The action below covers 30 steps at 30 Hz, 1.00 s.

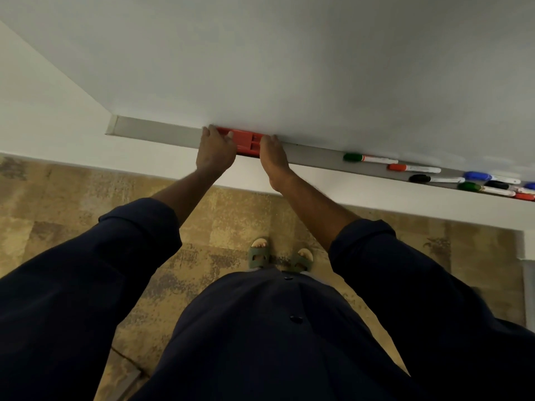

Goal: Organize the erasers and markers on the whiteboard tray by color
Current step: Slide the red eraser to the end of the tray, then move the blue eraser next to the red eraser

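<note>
A red eraser (245, 139) lies on the grey whiteboard tray (156, 131), left of its middle. My left hand (215, 149) grips the eraser's left end and my right hand (273, 153) presses against its right end, so both hands hold it between them. Further right on the tray lie several markers with white barrels: a green-capped one (354, 157), a red-capped one (397, 167), a black-capped one (419, 178), a blue-capped one (477, 176), and more at the frame's right edge, partly cut off.
The whiteboard (289, 68) fills the upper view, with white wall (43, 96) to its left and below the tray. A bare stretch of tray runs left of the eraser to its end cap (112, 125). Brown patterned floor (72, 198) and my sandalled feet (279, 257) show below.
</note>
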Available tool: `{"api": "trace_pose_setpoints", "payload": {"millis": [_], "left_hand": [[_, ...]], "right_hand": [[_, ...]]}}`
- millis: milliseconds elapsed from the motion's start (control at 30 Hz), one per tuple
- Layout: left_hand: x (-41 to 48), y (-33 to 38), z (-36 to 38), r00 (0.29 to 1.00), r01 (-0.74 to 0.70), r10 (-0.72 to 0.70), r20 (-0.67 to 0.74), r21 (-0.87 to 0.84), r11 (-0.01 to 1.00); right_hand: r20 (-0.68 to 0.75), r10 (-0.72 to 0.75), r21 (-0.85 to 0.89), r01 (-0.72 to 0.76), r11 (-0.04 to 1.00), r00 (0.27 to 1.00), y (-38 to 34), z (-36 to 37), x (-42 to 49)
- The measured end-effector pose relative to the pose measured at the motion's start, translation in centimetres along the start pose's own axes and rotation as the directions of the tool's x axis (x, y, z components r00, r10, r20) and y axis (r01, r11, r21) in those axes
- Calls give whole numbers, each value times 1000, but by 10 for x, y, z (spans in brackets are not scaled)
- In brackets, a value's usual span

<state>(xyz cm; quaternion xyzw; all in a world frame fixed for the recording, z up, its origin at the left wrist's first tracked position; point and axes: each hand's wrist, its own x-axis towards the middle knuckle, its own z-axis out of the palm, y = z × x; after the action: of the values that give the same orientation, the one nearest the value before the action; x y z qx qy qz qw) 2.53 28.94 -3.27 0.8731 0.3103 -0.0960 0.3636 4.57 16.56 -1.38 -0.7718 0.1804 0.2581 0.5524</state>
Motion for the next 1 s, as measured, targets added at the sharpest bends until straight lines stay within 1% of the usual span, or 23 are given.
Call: {"api": "trace_pose_setpoints", "payload": {"millis": [67, 133, 233, 300, 367, 433, 500, 700, 833, 1000], "left_hand": [[-3, -2, 3, 1000, -22, 22, -3, 46, 999], [-10, -3, 7, 998, -62, 63, -2, 128, 990], [-22, -2, 14, 993, -115, 104, 54, 273, 955], [-32, 2, 20, 991, -123, 97, 97, 322, 939], [-42, 8, 26, 988, -139, 106, 112, 356, 924], [-54, 17, 34, 985, -162, 127, 118, 369, 915], [-66, 29, 44, 981, -183, 148, 122, 372, 910], [-114, 76, 90, 974, -214, 162, 158, 409, 887], [-149, 113, 134, 958, -272, 204, 202, 412, 870], [-190, 169, 200, 908, -403, 296, 298, 417, 815]], "right_hand": [[8, -33, -78, 33, 996, 999, 5, -4, -4], [15, -63, -156, 64, 986, 998, 10, -9, -7], [34, -123, -296, 127, 947, 992, 18, -18, -11], [49, -196, -419, 198, 886, 979, 26, -28, -16], [87, -292, -546, 291, 786, 952, 37, -42, -22], [120, -371, -627, 360, 691, 921, 49, -59, -27], [125, -409, -661, 383, 646, 904, 60, -79, -33], [102, -476, -716, 396, 574, 874, 92, -160, -49], [51, -493, -722, 373, 583, 869, 117, -224, -59], [-64, -473, -709, 294, 641, 879, 150, -309, -69]]}}
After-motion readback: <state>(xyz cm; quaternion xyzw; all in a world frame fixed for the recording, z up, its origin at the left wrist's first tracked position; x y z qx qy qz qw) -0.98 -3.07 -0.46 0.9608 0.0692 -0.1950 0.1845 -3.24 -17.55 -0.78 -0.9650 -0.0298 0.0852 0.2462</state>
